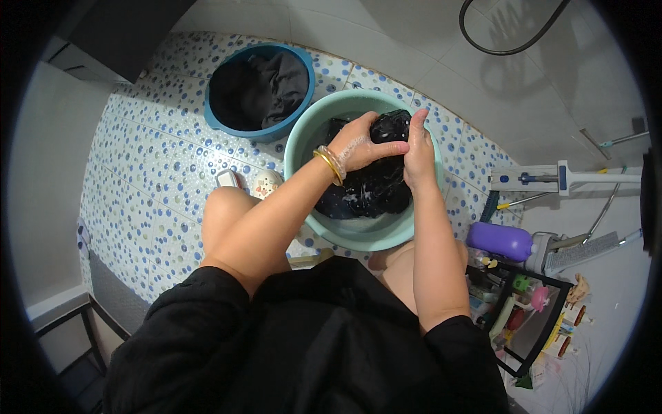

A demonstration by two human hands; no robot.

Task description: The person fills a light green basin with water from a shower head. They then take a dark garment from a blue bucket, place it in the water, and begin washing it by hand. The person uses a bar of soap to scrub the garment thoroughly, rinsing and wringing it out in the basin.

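Observation:
A wet black garment [370, 189], flecked with suds, lies heaped in a pale green plastic basin [357, 242] holding some water. My left hand [359, 142], soapy at the back and with bangles at the wrist, grips a bunched part of the cloth. Pressed against the other side of that bunch is my right hand [420, 150], its thumb pointing up. The fingertips are partly hidden behind the fabric. Both hands are over the far right half of the basin, close together.
A blue tub [258, 134] with dark clothes [284, 77] stands behind, to the left. A scrubbing brush [227, 178] and a clog [268, 183] are on the dotted tile floor [170, 155]. On the right are a flat mop [538, 178], a purple container [499, 241] and a black-framed rack [543, 331].

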